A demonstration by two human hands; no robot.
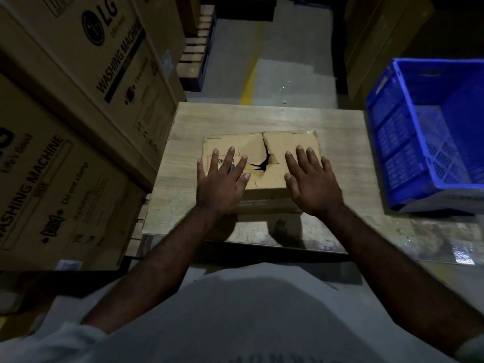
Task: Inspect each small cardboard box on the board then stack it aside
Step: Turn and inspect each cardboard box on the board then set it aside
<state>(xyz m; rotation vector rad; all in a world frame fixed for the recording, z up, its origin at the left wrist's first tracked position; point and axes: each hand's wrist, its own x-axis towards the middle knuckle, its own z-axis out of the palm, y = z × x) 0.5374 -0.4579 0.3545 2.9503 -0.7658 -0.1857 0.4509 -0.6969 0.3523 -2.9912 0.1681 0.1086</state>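
Observation:
A small brown cardboard box [264, 145] lies flat near the middle of the pale wooden board [262, 116]. Its top flaps are creased and torn, with a dark gap at the centre seam. My left hand [220, 179] rests flat on the left flap, fingers spread and straight. My right hand [311, 182] rests flat on the right flap in the same way. Red printing on the left flap is partly hidden under my left hand.
Large washing machine cartons [78, 106] are stacked close along the left of the board. A blue plastic crate [408, 137] stands at the right. Grey floor with a yellow line [248, 82] and wooden pallets [196, 53] lies beyond.

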